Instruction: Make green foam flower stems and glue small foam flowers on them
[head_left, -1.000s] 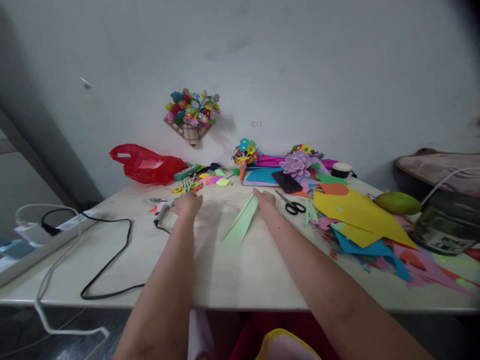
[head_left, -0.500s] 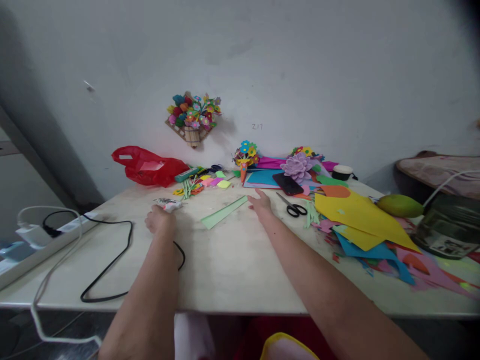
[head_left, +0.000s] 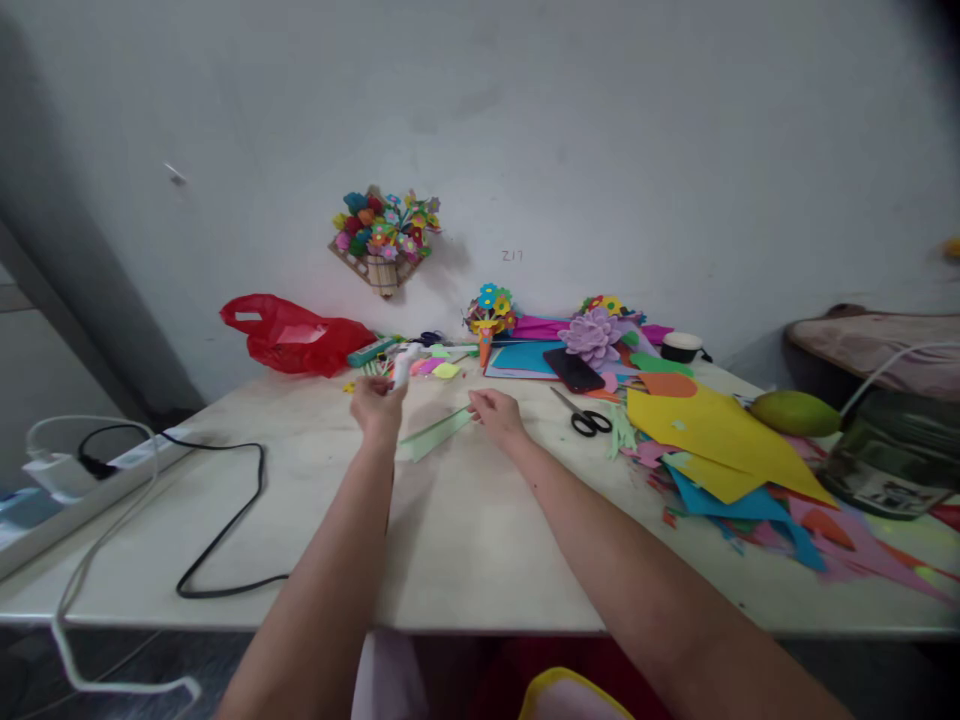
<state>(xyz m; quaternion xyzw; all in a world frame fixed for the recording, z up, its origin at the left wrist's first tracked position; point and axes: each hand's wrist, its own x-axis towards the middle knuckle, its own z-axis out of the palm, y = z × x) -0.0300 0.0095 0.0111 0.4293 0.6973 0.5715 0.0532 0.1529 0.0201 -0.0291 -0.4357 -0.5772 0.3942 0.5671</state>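
My left hand [head_left: 377, 408] is wrapped round a white hot glue gun [head_left: 405, 367], lifted over the table with its body tilted upward. Its lower part is hidden by my fingers. A pale green paper strip [head_left: 439, 433] lies slanted between my hands, its broad end toward the left. My right hand [head_left: 497, 414] pinches the strip's narrow far end between thumb and fingers. Black-handled scissors [head_left: 589, 420] rest to the right of that hand. Behind the glue gun are small coloured paper pieces [head_left: 444, 370].
A black cord [head_left: 259, 490] loops over the left side of the table [head_left: 480, 560] near a power strip [head_left: 142, 460]. At the back sit a red plastic bag [head_left: 289, 335] and a phone [head_left: 574, 370]. Yellow sheets [head_left: 712, 435], a green fruit [head_left: 795, 413] and a glass jar [head_left: 896, 455] stand right.
My left hand has raised the glue gun and moved right, toward the strip, drawing the cord along. My right hand has moved slightly left and closed on the strip's end.
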